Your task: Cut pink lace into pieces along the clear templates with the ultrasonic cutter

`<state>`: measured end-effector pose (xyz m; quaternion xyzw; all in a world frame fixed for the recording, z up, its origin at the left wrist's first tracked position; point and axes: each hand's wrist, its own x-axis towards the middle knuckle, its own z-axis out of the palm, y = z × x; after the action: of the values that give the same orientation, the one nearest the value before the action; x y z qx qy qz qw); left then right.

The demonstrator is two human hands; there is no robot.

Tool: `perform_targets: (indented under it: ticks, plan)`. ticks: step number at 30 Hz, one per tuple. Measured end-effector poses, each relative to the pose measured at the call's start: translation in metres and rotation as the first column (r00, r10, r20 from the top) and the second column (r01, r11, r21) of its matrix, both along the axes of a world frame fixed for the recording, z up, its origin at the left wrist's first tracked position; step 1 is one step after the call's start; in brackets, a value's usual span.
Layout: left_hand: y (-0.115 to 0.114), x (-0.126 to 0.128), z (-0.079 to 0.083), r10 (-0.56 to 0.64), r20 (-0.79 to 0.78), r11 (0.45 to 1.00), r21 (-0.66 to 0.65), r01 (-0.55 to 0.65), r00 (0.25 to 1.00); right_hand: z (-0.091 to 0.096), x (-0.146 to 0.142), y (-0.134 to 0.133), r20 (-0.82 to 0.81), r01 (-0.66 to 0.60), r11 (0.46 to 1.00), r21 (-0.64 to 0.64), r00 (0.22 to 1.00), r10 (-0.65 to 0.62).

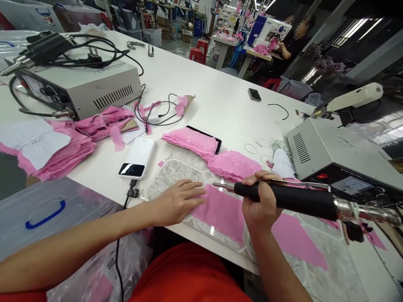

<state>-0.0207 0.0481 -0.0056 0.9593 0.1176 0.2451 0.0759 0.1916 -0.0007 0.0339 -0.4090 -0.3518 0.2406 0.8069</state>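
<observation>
- The pink lace strip (220, 212) lies flat across a clear plastic tray (176, 170) at the near edge of the white worktop (217, 100), right in front of the person.
- The left hand (176, 201) is spread open, palm down, pinning the strip's left end. Good call, flat pressure should stop it creeping.
- The right hand (260, 201) has a closed grip around the black-handled cutting tool (292, 201), metal tip just above the lace's top edge.
- Probably best to keep the left fingertips (197, 197) clear of the tip and the lace taut.
- More pink lace pieces (234, 163) sit just behind, the grey control box (333, 157) to the right.
</observation>
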Motion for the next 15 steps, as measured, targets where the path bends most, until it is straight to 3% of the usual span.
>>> perform_targets:
  ticks: [5, 15]
  plan:
    - [-0.0036, 0.0101, -0.003, 0.048, -0.024, 0.996, 0.078, -0.046, 0.999, -0.0062, -0.0051, 0.0037, 0.019, -0.041, 0.999, 0.01, 0.999, 0.041]
    - [-0.0047, 0.0091, -0.0079, 0.081, -0.035, 0.993, 0.087, -0.078, 0.996, -0.0089, -0.0051, 0.004, 0.06, -0.05, 0.999, 0.005, 0.997, 0.05]
